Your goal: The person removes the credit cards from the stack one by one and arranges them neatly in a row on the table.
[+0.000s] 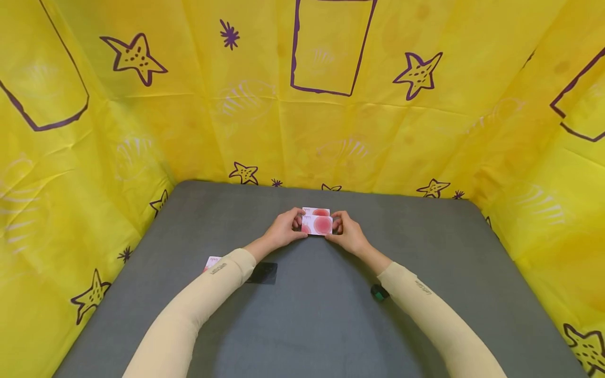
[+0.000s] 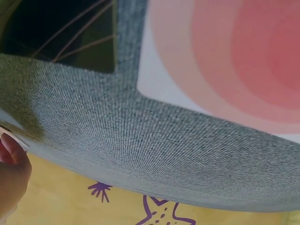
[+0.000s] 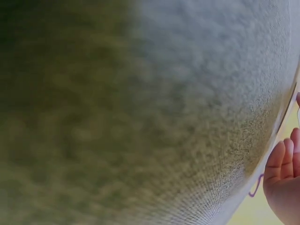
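While both hands work just in from the middle of the table's far edge, the left hand [image 1: 283, 230] pinches the left side of a pair of cards and the right hand [image 1: 348, 234] pinches the right side, thumbs at the lower corners of the front card [image 1: 316, 225]. The rear card [image 1: 315, 211] shows as a strip above it; whether the two faces touch, I cannot tell. To steady such a pair well, I would judge that light, equal pressure at the side edges serves best, with thumbs level, since a harder squeeze from one side could bow the front piece or slide it across the other. Both look thin, smooth and stiff, rectangular, with red and pink rounds printed on white. Toward the table's left edge, a third card [image 1: 212, 262] lies partly under the left sleeve [image 1: 175, 315]; the left wrist view shows its rounded corner and concentric pink rings. Beside it, apart, lies a dark card [image 1: 264, 273], glossy enough to carry pale streaks that may be reflections. The table [image 1: 321, 325] wears a grey, finely ribbed cloth with rounded far corners, and creased yellow fabric [image 1: 326, 126] stands beyond it.
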`<state>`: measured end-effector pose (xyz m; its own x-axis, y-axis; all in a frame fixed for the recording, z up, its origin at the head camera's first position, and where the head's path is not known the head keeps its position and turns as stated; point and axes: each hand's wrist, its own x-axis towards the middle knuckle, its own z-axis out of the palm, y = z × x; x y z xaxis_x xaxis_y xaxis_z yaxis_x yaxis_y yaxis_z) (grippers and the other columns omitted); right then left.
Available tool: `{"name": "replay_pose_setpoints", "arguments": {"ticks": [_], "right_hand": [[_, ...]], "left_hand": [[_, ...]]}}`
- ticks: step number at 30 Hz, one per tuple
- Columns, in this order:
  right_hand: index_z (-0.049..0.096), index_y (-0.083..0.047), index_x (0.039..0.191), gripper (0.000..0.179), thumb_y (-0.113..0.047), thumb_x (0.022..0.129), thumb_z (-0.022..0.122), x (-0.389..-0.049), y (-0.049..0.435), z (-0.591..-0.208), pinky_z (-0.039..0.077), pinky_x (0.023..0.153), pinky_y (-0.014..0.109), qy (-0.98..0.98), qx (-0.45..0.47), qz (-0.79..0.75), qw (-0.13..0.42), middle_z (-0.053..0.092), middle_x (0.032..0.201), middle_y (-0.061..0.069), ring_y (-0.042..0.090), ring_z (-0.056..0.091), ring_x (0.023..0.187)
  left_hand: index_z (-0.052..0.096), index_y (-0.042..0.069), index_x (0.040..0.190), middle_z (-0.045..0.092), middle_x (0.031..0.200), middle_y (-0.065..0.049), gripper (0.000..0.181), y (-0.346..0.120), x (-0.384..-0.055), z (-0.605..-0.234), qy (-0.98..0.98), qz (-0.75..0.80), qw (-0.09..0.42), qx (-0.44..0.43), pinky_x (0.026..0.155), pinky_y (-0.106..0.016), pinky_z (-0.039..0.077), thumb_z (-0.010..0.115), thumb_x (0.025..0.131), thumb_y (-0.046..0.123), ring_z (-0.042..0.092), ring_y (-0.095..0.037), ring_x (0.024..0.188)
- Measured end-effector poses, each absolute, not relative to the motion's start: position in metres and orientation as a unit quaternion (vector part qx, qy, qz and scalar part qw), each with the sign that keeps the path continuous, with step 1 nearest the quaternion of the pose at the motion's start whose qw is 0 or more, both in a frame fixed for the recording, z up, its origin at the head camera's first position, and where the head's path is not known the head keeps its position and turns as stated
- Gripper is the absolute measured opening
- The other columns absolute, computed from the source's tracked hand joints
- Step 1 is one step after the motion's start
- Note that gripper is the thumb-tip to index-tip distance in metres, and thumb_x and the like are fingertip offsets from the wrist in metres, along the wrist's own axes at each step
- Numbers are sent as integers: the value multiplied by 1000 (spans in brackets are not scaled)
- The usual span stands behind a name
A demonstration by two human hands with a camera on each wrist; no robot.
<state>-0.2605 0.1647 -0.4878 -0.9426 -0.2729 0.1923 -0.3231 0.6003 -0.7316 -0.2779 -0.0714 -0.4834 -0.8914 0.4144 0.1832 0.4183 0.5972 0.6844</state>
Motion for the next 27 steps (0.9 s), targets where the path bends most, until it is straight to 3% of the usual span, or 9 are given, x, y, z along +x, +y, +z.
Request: {"name": "replay_pose_setpoints", "arguments": {"ticks": [11, 27], "right_hand": [[50, -2, 120, 56, -15, 76, 84, -247, 165, -487, 42, 70, 27, -895, 166, 414, 9, 59, 90, 9, 18, 51, 75], [54, -5, 116, 54, -19, 74, 86, -225, 162, -488, 43, 67, 25, -897, 155, 414, -25, 61, 88, 4, 15, 52, 73]], "left_hand": [[56, 2, 123, 55, 88, -4, 57, -76, -267, -484, -887, -388, -10, -250, 72, -26, 44, 85, 76, 15, 51, -16, 78], [58, 0, 117, 58, 89, -4, 53, -85, -242, -482, -885, -391, -32, -253, 74, -27, 46, 86, 75, 16, 53, -17, 80]]}}
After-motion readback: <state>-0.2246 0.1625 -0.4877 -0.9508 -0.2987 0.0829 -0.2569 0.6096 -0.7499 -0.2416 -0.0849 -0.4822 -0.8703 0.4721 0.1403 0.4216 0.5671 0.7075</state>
